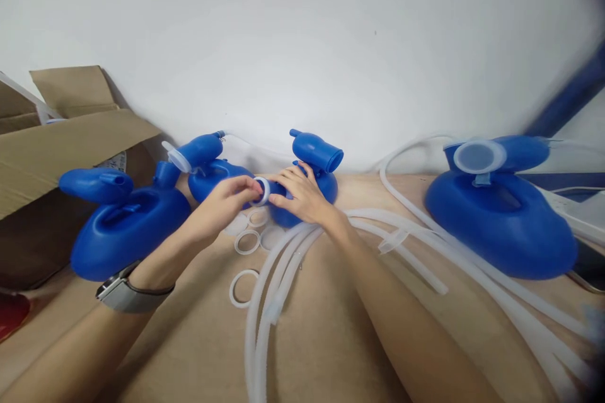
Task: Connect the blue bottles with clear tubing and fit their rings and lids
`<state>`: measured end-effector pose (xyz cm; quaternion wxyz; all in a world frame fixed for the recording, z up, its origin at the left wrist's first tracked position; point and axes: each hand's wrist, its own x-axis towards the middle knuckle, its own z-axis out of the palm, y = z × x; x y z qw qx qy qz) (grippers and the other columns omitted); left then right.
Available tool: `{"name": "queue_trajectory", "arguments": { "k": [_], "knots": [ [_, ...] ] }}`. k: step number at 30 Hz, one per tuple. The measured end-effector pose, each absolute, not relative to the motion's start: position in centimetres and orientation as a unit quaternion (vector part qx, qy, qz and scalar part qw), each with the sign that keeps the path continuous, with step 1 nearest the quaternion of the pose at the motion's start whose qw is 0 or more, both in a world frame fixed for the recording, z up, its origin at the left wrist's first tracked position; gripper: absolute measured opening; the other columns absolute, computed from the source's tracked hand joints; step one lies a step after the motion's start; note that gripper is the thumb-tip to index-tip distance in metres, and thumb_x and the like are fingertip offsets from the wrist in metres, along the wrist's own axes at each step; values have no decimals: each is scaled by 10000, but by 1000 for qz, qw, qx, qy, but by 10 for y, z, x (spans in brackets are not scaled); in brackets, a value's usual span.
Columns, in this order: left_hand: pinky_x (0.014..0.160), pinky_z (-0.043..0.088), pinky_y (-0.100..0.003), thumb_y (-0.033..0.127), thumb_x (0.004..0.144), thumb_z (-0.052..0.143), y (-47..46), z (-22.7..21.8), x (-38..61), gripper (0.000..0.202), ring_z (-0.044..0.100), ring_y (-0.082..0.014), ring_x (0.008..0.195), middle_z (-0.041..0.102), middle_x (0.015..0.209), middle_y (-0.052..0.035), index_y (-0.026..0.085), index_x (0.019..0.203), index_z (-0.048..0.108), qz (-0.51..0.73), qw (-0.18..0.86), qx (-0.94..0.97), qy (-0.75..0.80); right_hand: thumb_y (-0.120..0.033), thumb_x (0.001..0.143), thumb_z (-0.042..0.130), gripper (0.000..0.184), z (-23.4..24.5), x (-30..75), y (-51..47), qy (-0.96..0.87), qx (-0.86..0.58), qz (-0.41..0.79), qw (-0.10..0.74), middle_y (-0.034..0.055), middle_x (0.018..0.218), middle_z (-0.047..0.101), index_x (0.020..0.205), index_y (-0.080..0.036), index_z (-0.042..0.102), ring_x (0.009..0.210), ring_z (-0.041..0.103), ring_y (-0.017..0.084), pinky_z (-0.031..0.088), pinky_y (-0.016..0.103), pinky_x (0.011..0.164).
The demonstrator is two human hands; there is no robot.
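Note:
My left hand (230, 197) pinches a white plastic ring (267, 189) at the neck opening of a blue plastic urinal bottle (328, 187). Wrapped over that bottle's neck is my right hand (305, 195), its thumb close to the ring. The bottle's blue angled spout piece (316, 150) sits above, behind my right hand. Below my hands lie a loose white ring (247, 243) and a nearer white ring (231, 289), with small translucent caps partly hidden by tubing. How far the ring is seated on the neck cannot be made out.
Similar blue bottles stand left (127, 236), behind my left hand (203, 179) and right (501, 239), the right one with a translucent cap (479, 156). Coiled clear tubes (444, 245) cross the tan table (326, 327). A cardboard box (70, 145) is at left; a white wall rises behind.

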<state>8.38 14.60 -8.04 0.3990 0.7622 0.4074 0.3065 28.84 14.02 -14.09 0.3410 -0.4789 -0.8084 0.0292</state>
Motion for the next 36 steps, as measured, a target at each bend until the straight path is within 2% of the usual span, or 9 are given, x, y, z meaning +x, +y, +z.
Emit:
{"name": "queue_trajectory", "arguments": {
  "k": [3,6,10,12,14,22,29,32,36],
  "knots": [
    [721,484,-310,456,760,686,149,-76,81,287,641,-209,832,712,866,-43,179,828,713,273,435,739,436,-526,1063,487,438,-143,289,142,-811,-476,21,339,52,1197,706,1358,-251,658,1267,552,276,90,536,1286],
    [653,458,-284,496,778,706,147,-71,81,331,612,-187,769,702,847,-42,173,844,728,244,442,740,444,-532,1068,467,454,-144,289,143,-813,-476,9,336,58,1219,702,1366,-245,653,1259,560,283,92,541,1281],
    [513,361,-222,408,868,669,135,-63,85,249,477,-106,578,581,719,2,166,814,669,229,474,732,432,-561,1073,428,481,-145,290,142,-812,-476,3,337,68,1242,703,1347,-240,657,1259,557,295,119,550,1267],
    [448,313,-215,353,921,634,129,-60,87,194,409,-79,495,534,712,22,171,855,634,234,500,708,441,-582,1070,411,499,-145,290,142,-811,-475,2,341,74,1248,704,1326,-236,663,1248,556,298,121,551,1264],
    [412,302,-214,305,953,609,126,-59,88,135,402,-71,459,525,732,29,177,907,611,248,512,681,461,-599,1068,396,519,-145,290,142,-810,-475,1,343,84,1247,706,1309,-228,667,1239,556,297,122,549,1263],
    [427,364,-197,334,1038,538,130,-70,90,216,453,-83,488,440,669,56,192,875,550,227,505,701,450,-634,1071,324,580,-148,290,144,-810,-470,-14,351,93,1229,709,1275,-219,674,1229,559,300,133,547,1257],
    [451,331,-187,393,1087,448,131,-75,93,379,371,-83,502,385,614,58,206,757,435,247,500,709,432,-665,1058,320,600,-150,290,145,-810,-468,-30,352,85,1197,716,1255,-224,675,1193,567,307,156,561,1244],
    [449,317,-188,360,1089,439,132,-76,92,367,345,-86,502,378,599,57,205,757,444,250,499,710,429,-697,1042,325,629,-150,290,145,-811,-465,-38,353,88,1193,715,1247,-219,679,1180,572,314,166,566,1239],
    [457,380,-188,366,1080,465,132,-76,90,344,421,-93,513,433,600,50,206,776,486,239,470,733,430,-744,1012,349,648,-150,290,145,-811,-467,-43,350,81,1202,715,1250,-236,673,1177,571,319,170,568,1237]
  ]
}}
